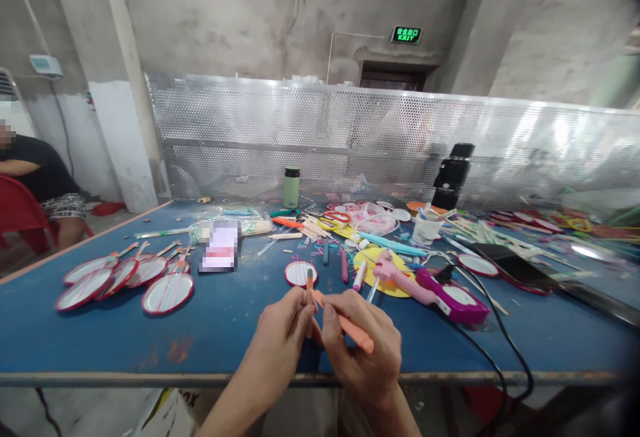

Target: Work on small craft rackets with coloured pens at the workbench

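Observation:
My left hand (pixel 283 330) pinches a narrow wooden craft stick (pixel 310 284) upright near the table's front edge. Its lower end is mostly hidden by my fingers. In my right hand (pixel 370 350) is an orange marker (pixel 356 332), held like a pen with its tip against or very close to the stick; actual contact is unclear. Just behind both hands lies a white disc with a red rim (pixel 295 273). Purple (pixel 345 267), white-and-pink (pixel 359 276) and teal (pixel 326 252) markers lie beyond my right hand.
Red-rimmed discs on sticks (pixel 167 292) are grouped at left beside a phone (pixel 220 247). A pink glue gun (pixel 405 282), a purple box (pixel 453 297) and black cables (pixel 517 357) lie at right. Behind stand a green bottle (pixel 291 189) and a white cup (pixel 427 231). Someone sits far left.

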Motion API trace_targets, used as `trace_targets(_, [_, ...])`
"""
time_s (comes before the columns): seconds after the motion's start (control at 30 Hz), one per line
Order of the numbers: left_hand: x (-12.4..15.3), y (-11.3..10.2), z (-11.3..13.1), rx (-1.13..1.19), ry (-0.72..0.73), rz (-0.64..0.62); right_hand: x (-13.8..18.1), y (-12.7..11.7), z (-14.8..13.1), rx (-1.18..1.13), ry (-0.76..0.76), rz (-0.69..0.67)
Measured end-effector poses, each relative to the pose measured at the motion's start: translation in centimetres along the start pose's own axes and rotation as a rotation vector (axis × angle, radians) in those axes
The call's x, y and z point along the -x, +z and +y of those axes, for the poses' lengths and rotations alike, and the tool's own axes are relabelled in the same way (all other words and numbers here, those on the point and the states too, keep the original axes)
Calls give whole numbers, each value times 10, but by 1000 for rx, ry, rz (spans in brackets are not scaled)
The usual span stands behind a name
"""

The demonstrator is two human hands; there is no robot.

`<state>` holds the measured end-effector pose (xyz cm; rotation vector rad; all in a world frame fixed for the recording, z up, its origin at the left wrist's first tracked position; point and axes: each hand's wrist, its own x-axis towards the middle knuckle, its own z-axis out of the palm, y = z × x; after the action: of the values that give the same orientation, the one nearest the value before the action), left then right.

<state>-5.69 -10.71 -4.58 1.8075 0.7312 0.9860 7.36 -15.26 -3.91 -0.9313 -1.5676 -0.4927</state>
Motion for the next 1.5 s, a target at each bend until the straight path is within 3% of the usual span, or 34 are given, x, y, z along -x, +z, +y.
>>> trace_targets(0.63, [0,0,-2,13,-7,-18,-5,0,-1,24,20,79])
trace_targets(1.5, [0,0,-3,1,-6,-19,-1,2,2,-16,15,19])
